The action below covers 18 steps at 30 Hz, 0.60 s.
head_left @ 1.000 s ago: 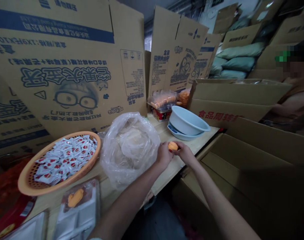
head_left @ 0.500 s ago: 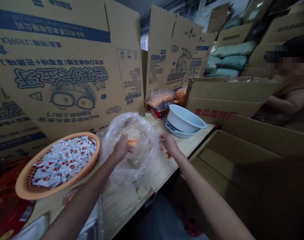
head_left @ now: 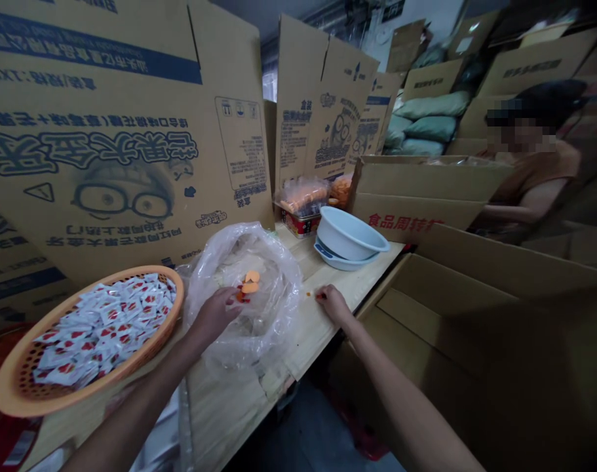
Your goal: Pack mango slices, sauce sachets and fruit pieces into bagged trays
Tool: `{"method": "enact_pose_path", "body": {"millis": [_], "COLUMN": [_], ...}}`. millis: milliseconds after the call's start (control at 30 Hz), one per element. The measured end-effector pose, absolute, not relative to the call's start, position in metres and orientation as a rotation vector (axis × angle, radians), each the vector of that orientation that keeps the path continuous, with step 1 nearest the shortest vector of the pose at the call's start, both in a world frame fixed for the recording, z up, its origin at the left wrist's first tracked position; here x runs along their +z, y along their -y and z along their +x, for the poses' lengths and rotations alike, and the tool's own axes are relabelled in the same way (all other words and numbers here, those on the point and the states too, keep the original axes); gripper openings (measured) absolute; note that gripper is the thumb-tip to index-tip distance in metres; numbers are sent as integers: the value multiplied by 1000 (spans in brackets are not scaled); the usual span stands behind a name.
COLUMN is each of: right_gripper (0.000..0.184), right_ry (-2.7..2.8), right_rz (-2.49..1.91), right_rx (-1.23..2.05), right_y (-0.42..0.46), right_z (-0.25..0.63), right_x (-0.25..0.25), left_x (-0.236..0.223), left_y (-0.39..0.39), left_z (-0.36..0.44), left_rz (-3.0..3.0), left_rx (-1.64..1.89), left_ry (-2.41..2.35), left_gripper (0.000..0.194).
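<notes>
our left hand [head_left: 213, 316] is above the clear plastic bag [head_left: 274, 292], at about 11 o'clock from us. its fingers curl half closed, close beside two flat orange pieces [head_left: 250, 282] lying on the bag, and we cannot tell if these fingers grasp a small piece or only rest there. our right hand [head_left: 333, 303] is on the pale wooden table [head_left: 234, 419] at about 12 o'clock, with the fingers drawn loosely together, not clenched. they are just beside some tiny orange crumbs [head_left: 308, 294], and we cannot see if they pinch anything. at 10 o'clock, an orange plastic basket [head_left: 20, 396] holds many white sachets with red print [head_left: 101, 328]. at 1 o'clock, a pale blue plastic basin [head_left: 350, 233] sits on a blue-rimmed dish [head_left: 330, 257]. further at 2 o'clock, another person [head_left: 529, 187] sits behind a cardboard carton [head_left: 401, 221].
</notes>
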State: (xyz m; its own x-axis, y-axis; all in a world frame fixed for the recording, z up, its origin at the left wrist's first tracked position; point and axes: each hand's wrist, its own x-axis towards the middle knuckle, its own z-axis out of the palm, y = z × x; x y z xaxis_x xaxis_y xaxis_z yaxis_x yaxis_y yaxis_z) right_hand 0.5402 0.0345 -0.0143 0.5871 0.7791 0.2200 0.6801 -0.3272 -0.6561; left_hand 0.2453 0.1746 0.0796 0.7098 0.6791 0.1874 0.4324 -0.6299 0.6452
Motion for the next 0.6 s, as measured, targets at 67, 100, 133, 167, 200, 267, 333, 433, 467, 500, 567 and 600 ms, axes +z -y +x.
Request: {"method": "enact_pose_path", "body": {"millis": [67, 100, 133, 167, 200, 267, 333, 433, 467, 500, 567, 600], "right_gripper": [10, 10, 10, 11, 12, 15, 17, 17, 17, 15, 9, 7], "right_ry": [1114, 1102, 1097, 1098, 1101, 1104, 1095, 1058, 1038, 1013, 945, 909], "right_rz": [-2082, -2076, -2069, -2061, -2053, -2035, -2009, -1954, -1932, -1909, -1856, -1826], "right_rx": [159, 158, 159, 161, 162, 160, 154, 145, 146, 151, 160, 162], "right_y": [-40, -43, -47, -51, -55, -60, -62, -57, -55, -53, -51, -53], "right_z": [539, 537, 535, 532, 529, 522, 517, 513, 514, 514, 516, 515], "right_x": [-12, -11, -10, -10, -9, -9, -9, -7, -6, -3, 4, 9], "left_x": [81, 81, 81, 81, 80, 80, 79, 77, 75, 74, 70, 68], "left_y": [-174, -175, -175, -176, -177, -179, -179, -176, -174, -172, -171, -171], "left_z": [235, 231, 226, 222, 219, 212, 205, 194, 190, 186, 178, 175], "left_rz": [2306, 2289, 2269, 2247, 2226, 2202, 2221, 2295, 2322, 2346, 2376, 2383], "left_rx": [569, 574, 577, 576, 575, 579, 599, 672, 701, 726, 756, 765], "left_ry": [-861, -869, -874, -874, -872, -863, -853, -824, -811, -797, -777, -772], "left_gripper": [40, 41, 42, 42, 43, 42, 40, 36, 34, 33, 30, 29]}}
